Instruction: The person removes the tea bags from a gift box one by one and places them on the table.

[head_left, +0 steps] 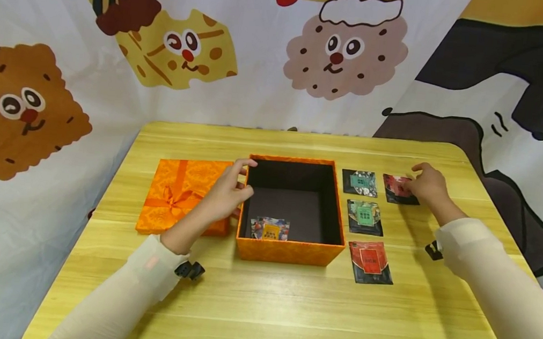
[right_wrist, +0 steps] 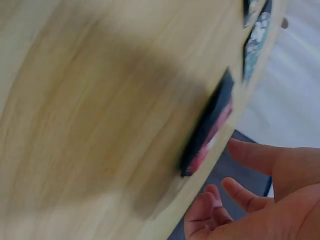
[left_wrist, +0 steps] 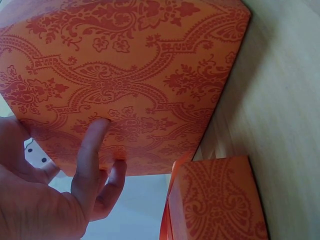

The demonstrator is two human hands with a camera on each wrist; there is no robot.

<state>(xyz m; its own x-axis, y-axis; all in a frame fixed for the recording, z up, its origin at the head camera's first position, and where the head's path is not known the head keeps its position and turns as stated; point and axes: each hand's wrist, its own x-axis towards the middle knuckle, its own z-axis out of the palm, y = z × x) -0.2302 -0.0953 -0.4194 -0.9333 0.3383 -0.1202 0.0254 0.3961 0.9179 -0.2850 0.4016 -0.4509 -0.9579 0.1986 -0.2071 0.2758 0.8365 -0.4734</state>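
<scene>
An orange patterned gift box (head_left: 288,252) with a dark inside stands uncovered on the table. One sachet (head_left: 270,229) with a yellow label lies in its front left corner. My left hand (head_left: 224,195) is at the box's left wall, its loosely bent fingers against or close to the orange side (left_wrist: 120,75). At the far right, my right hand (head_left: 431,188) hovers by a red-and-black sachet (head_left: 399,189). In the right wrist view its fingers stand apart from that sachet (right_wrist: 210,132) and hold nothing.
The box's orange lid (head_left: 188,184) with a ribbon bow lies left of the box. Right of the box are a sachet (head_left: 360,182) with a teal label, a green-labelled sachet (head_left: 365,217) and a larger red sachet (head_left: 371,262). A printed cloth (head_left: 257,109) hangs behind the table.
</scene>
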